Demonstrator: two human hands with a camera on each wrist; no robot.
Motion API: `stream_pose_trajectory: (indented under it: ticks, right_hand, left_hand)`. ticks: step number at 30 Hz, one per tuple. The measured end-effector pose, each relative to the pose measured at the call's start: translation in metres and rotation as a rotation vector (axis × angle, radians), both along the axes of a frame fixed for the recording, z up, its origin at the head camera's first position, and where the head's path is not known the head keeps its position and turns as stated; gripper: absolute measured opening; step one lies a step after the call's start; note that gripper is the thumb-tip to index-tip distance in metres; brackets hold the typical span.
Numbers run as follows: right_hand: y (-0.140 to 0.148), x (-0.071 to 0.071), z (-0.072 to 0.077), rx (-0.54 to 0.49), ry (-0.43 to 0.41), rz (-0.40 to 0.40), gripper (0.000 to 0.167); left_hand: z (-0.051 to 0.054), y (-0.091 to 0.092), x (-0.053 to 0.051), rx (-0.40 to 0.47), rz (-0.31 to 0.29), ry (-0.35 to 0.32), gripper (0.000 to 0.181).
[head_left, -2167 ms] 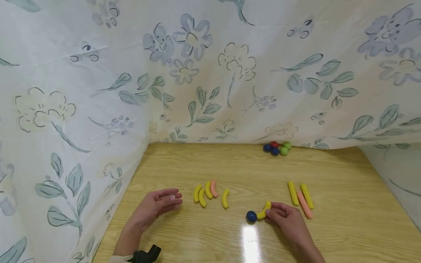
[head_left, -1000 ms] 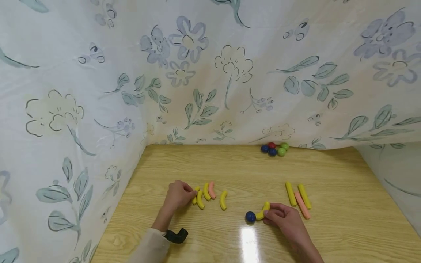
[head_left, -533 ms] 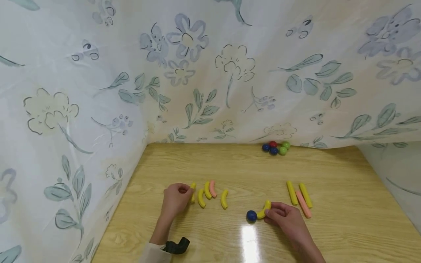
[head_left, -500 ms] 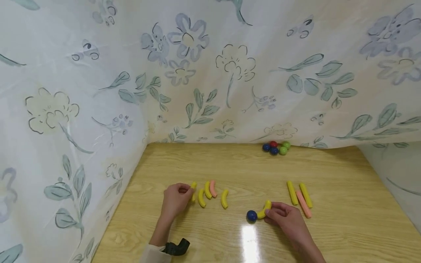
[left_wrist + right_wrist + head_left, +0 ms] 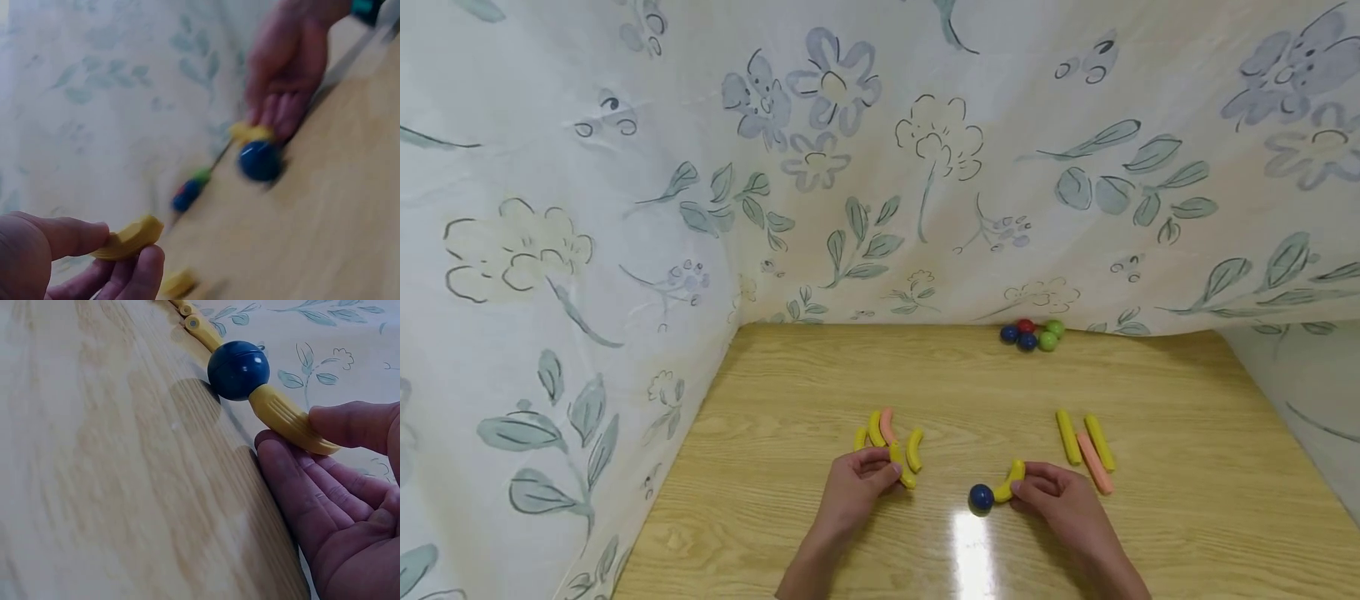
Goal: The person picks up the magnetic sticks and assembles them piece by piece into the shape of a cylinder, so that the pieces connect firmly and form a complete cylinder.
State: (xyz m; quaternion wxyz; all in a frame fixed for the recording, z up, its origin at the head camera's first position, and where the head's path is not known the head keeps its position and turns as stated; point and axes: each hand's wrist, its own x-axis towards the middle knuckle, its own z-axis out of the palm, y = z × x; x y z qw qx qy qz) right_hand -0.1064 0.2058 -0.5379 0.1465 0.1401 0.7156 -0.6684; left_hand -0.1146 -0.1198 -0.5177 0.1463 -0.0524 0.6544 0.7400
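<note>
My left hand (image 5: 850,498) pinches a curved yellow toy stick (image 5: 906,473) between thumb and fingers, just in front of the other curved pieces. In the left wrist view that stick (image 5: 132,239) sits at the fingertips. To the right, my right hand (image 5: 1070,504) pinches a second curved yellow stick (image 5: 1013,478). Its free end touches a dark blue ball (image 5: 981,497); the right wrist view shows the ribbed stick (image 5: 284,419) joined end-on to the ball (image 5: 238,370). A gap of tabletop separates the left hand's stick from the ball.
Near the left hand lie curved yellow pieces (image 5: 914,450) and a curved pink one (image 5: 887,426). Straight yellow sticks (image 5: 1068,437) and a pink one (image 5: 1095,463) lie right. Several coloured balls (image 5: 1027,341) sit at the back, against a floral cloth (image 5: 940,200).
My left hand reached the curved pieces, took the leftmost yellow one and carried it right and nearer to me. The right hand still holds its stick against the blue ball.
</note>
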Motion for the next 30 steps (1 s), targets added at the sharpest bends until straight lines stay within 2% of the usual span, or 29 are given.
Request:
stream_pose_trajectory:
  ticks: [3, 6, 11, 14, 18, 23, 30]
  right_hand:
    - [0.003, 0.002, -0.001, 0.011, -0.003, 0.001, 0.054]
    - [0.005, 0.004, -0.001, 0.023, 0.003, 0.011, 0.055]
    - [0.007, 0.009, 0.001, 0.063, -0.015, 0.000, 0.052]
    - [0.008, 0.010, 0.000, 0.085, -0.030, -0.006, 0.052]
    - [0.007, 0.010, -0.001, 0.102, -0.043, -0.014, 0.053]
    - [0.007, 0.011, 0.000, 0.108, -0.043, -0.018, 0.053]
    - [0.007, 0.015, 0.004, 0.159, -0.036, 0.028, 0.048]
  left_hand:
    - [-0.006, 0.021, 0.006, 0.042, -0.022, -0.038, 0.037]
    - [-0.011, 0.039, 0.009, 0.058, -0.019, -0.057, 0.035]
    - [-0.017, 0.063, 0.010, 0.054, -0.005, -0.066, 0.029]
    - [-0.021, 0.072, 0.010, 0.020, 0.003, -0.053, 0.025]
    - [-0.024, 0.078, 0.009, -0.028, 0.004, -0.040, 0.023]
    - [-0.023, 0.078, 0.007, -0.047, -0.020, -0.047, 0.020]
    - [-0.019, 0.076, 0.006, -0.100, -0.045, -0.024, 0.018]
